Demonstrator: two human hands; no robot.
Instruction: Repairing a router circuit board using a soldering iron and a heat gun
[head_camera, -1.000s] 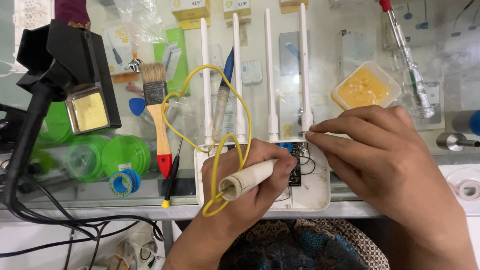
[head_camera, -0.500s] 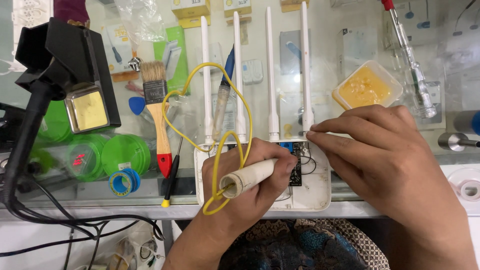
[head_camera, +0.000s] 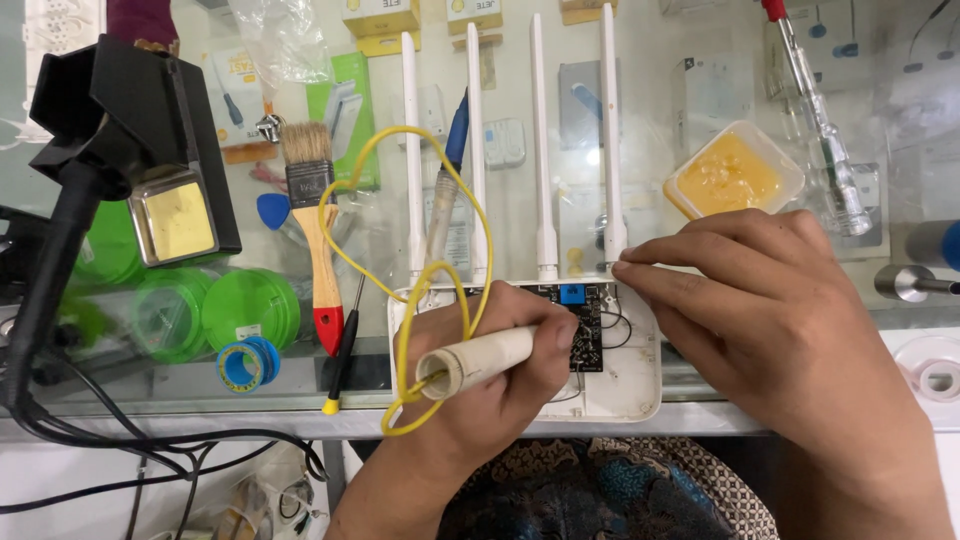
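An opened white router (head_camera: 622, 382) with several upright white antennas lies on the glass counter, its black circuit board (head_camera: 583, 318) exposed. My left hand (head_camera: 480, 350) grips a cream-handled soldering iron (head_camera: 478, 362) with a looping yellow cord (head_camera: 400, 200), its tip down on the board. My right hand (head_camera: 760, 320) rests on the router's right side, fingertips at the base of the rightmost antenna (head_camera: 610, 140).
A black soldering stand with a yellow sponge (head_camera: 175, 220) sits at left. A wooden brush (head_camera: 318, 240), a black screwdriver (head_camera: 343, 350), a blue solder spool (head_camera: 247, 364) and green round lids (head_camera: 250, 305) lie nearby. A tub of yellow flux (head_camera: 732, 175) stands at back right.
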